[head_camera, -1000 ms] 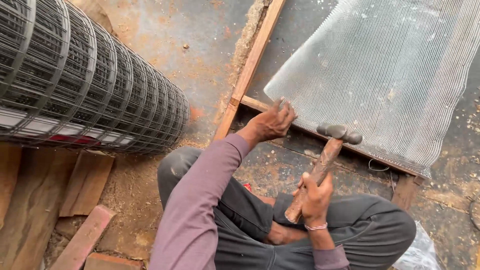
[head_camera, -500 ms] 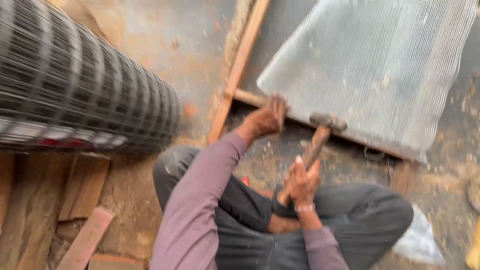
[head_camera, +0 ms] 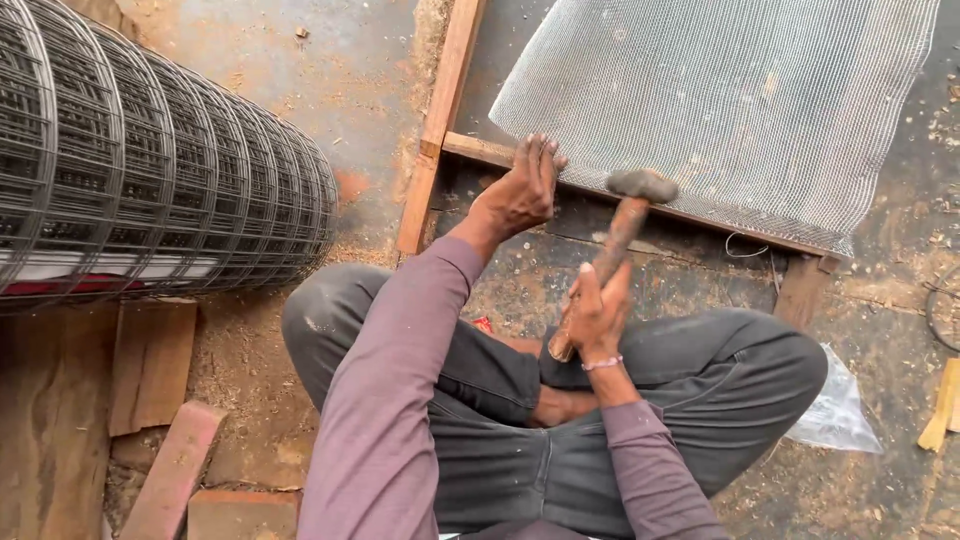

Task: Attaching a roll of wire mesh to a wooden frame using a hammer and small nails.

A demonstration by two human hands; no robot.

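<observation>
We sit cross-legged on the dusty ground, a big roll of dark wire fencing (head_camera: 150,160) lying well off to our left. In front of us lies a wooden frame (head_camera: 440,130) with a sheet of fine silvery mesh (head_camera: 720,100) spread over it, its lower edge running along the near rail. Our left hand (head_camera: 520,190) presses flat there, fingers spread on mesh and rail, apparently to keep the sheet from shifting. Our right hand (head_camera: 595,315) grips the hammer (head_camera: 615,240) low on its wooden handle, giving it reach, with the head just at the mesh edge beside the left fingers.
</observation>
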